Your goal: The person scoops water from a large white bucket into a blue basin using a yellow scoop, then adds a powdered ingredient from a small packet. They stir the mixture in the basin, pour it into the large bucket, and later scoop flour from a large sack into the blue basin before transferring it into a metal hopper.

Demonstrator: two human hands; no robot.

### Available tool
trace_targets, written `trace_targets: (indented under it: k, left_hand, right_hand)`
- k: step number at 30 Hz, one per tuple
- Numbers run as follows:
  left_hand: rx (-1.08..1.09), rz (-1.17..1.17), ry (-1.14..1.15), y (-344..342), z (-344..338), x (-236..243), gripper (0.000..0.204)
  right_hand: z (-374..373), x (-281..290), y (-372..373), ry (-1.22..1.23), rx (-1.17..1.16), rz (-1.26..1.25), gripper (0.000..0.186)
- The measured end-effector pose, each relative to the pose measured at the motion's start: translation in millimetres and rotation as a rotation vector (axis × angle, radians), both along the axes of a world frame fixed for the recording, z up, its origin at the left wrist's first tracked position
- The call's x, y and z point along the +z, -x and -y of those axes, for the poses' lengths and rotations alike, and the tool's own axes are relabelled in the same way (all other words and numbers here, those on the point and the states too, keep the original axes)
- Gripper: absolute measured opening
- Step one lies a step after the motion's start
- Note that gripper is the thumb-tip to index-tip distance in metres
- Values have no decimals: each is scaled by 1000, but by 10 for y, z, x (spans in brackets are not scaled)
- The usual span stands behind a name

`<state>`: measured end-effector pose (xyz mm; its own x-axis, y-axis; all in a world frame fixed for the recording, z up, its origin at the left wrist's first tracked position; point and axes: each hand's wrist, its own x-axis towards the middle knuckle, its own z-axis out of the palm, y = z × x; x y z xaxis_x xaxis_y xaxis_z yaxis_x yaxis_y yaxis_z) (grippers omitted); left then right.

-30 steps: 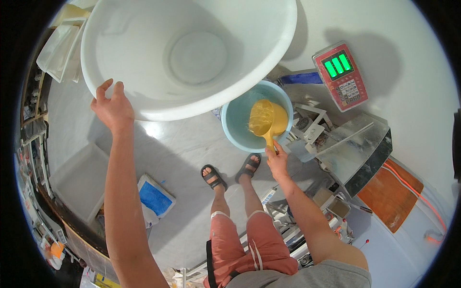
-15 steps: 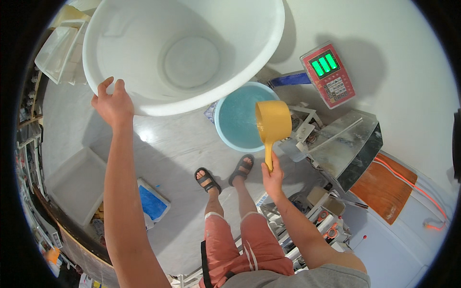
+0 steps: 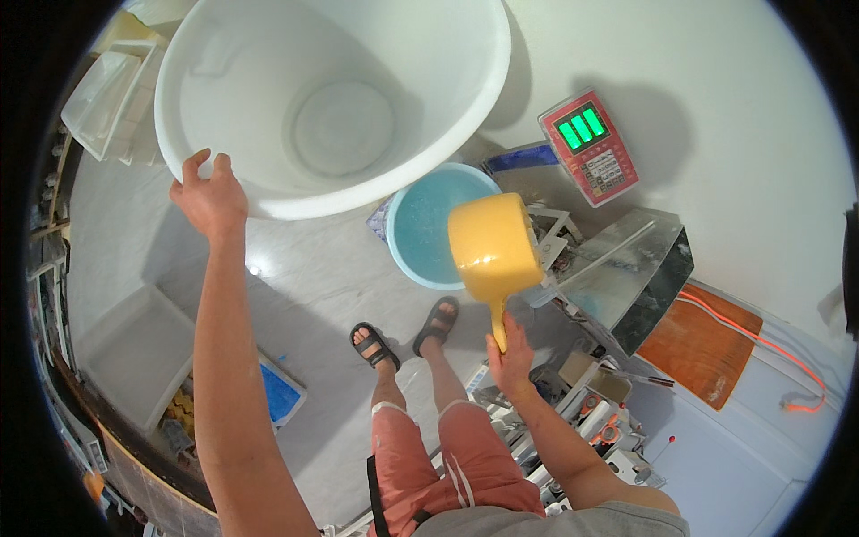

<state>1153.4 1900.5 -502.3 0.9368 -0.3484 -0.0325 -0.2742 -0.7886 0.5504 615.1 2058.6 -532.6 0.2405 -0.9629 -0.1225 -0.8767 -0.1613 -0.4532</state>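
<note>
Left hand (image 3: 210,199): closed on the near rim of the white tub (image 3: 429,134), fingers over the lip, arm stretched out from the lower edge. Tub: large, round, white, tilted so its mouth faces the camera; inside bare, with a round base visible. Right hand (image 3: 512,358): clamped around the handle of the yellow scoop (image 3: 494,249), handle pointing down into the palm. Scoop: held up in the air, its bowl above the right edge of the blue bucket (image 3: 428,225) and just below the tub's rim; what it holds cannot be told. The two hands are well apart, one on each vessel. Bucket: light blue, round, on the floor between the tub and the person's sandalled feet (image 3: 407,333), with blue liquid in it. Scale (image 3: 588,146): red, with a lit green display and keypad, on the floor to the right of the tub. Metal frame (image 3: 626,277): just right of the scoop. Orange board (image 3: 711,353): further right, with an orange cable (image 3: 769,345) running past it. Shallow white tray (image 3: 134,353): on the floor at left.
</note>
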Motion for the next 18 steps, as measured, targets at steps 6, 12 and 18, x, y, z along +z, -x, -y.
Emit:
trace_targets:
  k: [6, 12, 18]
  left_hand:
    - [0, 8, 14, -40, -22, -54, 45]
    - [-5, 29, 17, -57, -32, -65, 43]
    - [-9, 27, 24, -71, -51, -82, 44]
  right_hand:
    - [91, -96, -70, -63, 18, -99, 61]
    - [389, -327, -189, -180, 25, -201, 62]
    - [584, -491, -281, -330, 35, -346, 67]
